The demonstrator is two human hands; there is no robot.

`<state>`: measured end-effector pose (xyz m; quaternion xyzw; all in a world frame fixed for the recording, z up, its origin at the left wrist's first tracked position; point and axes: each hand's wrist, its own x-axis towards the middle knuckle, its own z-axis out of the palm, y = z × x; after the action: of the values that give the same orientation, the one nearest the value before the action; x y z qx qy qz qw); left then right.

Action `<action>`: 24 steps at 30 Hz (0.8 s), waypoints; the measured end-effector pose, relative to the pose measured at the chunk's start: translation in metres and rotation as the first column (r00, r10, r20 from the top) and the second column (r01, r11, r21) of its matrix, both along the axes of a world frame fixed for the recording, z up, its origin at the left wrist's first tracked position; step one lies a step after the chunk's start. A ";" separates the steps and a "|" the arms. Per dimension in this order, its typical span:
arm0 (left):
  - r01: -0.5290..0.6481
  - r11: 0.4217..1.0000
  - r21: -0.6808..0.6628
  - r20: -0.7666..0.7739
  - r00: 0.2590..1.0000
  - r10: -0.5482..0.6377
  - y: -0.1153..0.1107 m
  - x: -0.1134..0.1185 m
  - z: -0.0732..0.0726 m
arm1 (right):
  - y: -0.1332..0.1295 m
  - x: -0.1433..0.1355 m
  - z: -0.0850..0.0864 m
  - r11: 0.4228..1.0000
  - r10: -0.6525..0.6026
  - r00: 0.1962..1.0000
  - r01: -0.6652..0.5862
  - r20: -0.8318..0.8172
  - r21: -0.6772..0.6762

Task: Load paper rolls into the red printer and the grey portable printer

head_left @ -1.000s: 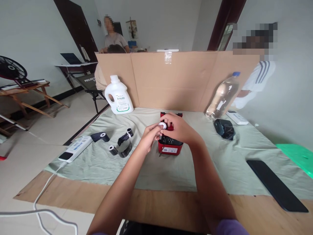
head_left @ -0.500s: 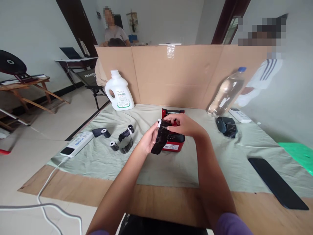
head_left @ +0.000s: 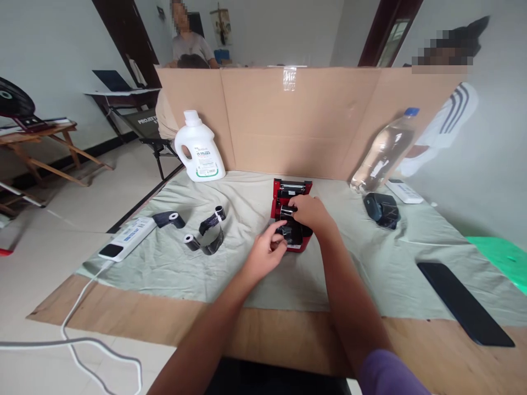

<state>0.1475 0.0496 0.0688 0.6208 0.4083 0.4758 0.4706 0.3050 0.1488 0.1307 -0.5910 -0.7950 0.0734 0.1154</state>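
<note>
Two hands (head_left: 269,255) at one red device (head_left: 305,241)

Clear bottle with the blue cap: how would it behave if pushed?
The clear bottle is tall and narrow, so a high push could tip it. Its rounded sides may roll once down. Its fill is unclear, so weight is uncertain.

Wrinkled pale green cloth (head_left: 144,280) over wooden table (head_left: 280,337)

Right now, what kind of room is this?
It looks like a plain indoor room, maybe at home or a small workshop. You can tell from the laptop on a desk, the fan on a wooden stand, and the cardboard screen behind the cloth-covered table.
</note>
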 end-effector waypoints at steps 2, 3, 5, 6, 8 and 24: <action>-0.007 0.996 0.092 -0.110 0.994 0.018 0.000 -0.003 -0.002 | -0.001 -0.006 -0.002 0.999 -0.034 0.999 0.034 0.041 0.003; -0.010 0.992 0.124 -0.155 0.987 0.029 0.001 -0.004 -0.003 | 0.000 -0.008 -0.003 0.999 -0.047 0.997 0.047 0.059 0.000; -0.028 0.988 0.153 -0.215 0.975 0.061 0.002 -0.004 -0.005 | 0.002 -0.011 -0.006 0.997 -0.068 0.994 0.070 0.086 -0.014; -0.048 0.986 0.160 -0.231 0.969 0.084 0.004 -0.004 -0.007 | 0.004 -0.013 -0.008 0.997 -0.076 0.993 0.078 0.094 -0.022; -0.105 0.979 0.174 -0.246 0.958 0.146 0.007 -0.002 -0.011 | 0.006 -0.016 -0.010 0.996 -0.080 0.990 0.085 0.112 -0.034; -0.165 0.872 0.461 -0.202 0.937 0.284 0.011 0.002 -0.025 | 0.040 0.044 -0.019 0.945 -0.088 0.624 0.300 -0.776 0.134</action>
<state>0.1497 0.0603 0.0440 0.7158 0.4197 0.5201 0.2021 0.3494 0.1883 0.1114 -0.5684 -0.6061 0.2006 0.5190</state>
